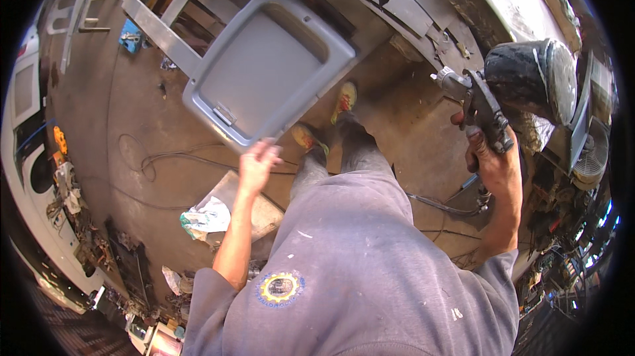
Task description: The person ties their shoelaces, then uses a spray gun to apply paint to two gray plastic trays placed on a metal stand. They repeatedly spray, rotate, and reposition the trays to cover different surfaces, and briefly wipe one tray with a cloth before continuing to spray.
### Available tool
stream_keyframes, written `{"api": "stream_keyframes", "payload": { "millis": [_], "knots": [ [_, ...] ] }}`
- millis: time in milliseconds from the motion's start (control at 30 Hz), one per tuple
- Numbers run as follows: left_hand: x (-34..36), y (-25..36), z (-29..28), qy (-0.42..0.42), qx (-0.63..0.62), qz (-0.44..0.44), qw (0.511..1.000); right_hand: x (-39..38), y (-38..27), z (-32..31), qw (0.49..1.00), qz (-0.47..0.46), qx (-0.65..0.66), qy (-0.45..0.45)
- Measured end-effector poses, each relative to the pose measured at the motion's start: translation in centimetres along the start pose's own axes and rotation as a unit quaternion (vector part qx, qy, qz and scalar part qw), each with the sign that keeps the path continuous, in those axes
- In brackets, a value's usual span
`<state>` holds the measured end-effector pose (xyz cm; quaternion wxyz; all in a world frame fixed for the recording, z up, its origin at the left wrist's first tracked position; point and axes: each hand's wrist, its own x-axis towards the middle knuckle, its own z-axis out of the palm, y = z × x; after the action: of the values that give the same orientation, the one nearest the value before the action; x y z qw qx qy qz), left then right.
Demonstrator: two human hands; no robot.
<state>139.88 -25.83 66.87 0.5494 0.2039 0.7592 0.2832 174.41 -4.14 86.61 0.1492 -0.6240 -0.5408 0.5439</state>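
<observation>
The floor (132, 111) is bare brown concrete, pretty grimy and stained. A thin black hose (165, 157) loops across it toward the left and runs under the person's feet, with another hose (436, 205) snaking off to the right. A crumpled white and green rag (206, 218) sits on a flat sheet of cardboard (258, 214) just left of the legs. The grey panel (264, 65) rests on a metal frame (159, 25) that stands on the floor further out. A small blue box (130, 35) lies by the frame's left end. Heaps of scrap (79, 223) line the left edge.
</observation>
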Motion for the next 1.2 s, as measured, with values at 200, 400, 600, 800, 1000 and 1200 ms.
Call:
{"api": "stream_keyframes", "payload": {
  "millis": [200,400,600,800,1000,1200],
  "knots": [
    [1.6,-0.7,-7.9,0.298,-0.167,0.030,0.939,7.1,-2.3,-3.8,0.987,-0.001,-0.106,-0.121],
    [-1.6,-2.4,-6.0,0.334,-0.195,-0.033,0.922,15.9,-6.4,-1.5,0.957,-0.166,-0.192,-0.140],
    [-5.2,-5.1,-5.2,0.388,-0.256,-0.092,0.881,20.2,-10.1,1.6,0.951,-0.235,-0.158,-0.120],
    [-7.3,-9.5,-6.6,0.422,-0.233,-0.139,0.865,20.2,-8.9,1.5,0.940,-0.171,-0.243,-0.169],
    [-9.4,-14.3,-3.9,0.351,-0.185,-0.272,0.877,18.6,-7.8,0.1,0.958,-0.060,-0.184,-0.213],
    [-9.3,-16.6,-3.8,0.270,-0.141,-0.322,0.896,20.9,-11.1,5.9,0.961,-0.231,-0.107,-0.104]
  ]
}}
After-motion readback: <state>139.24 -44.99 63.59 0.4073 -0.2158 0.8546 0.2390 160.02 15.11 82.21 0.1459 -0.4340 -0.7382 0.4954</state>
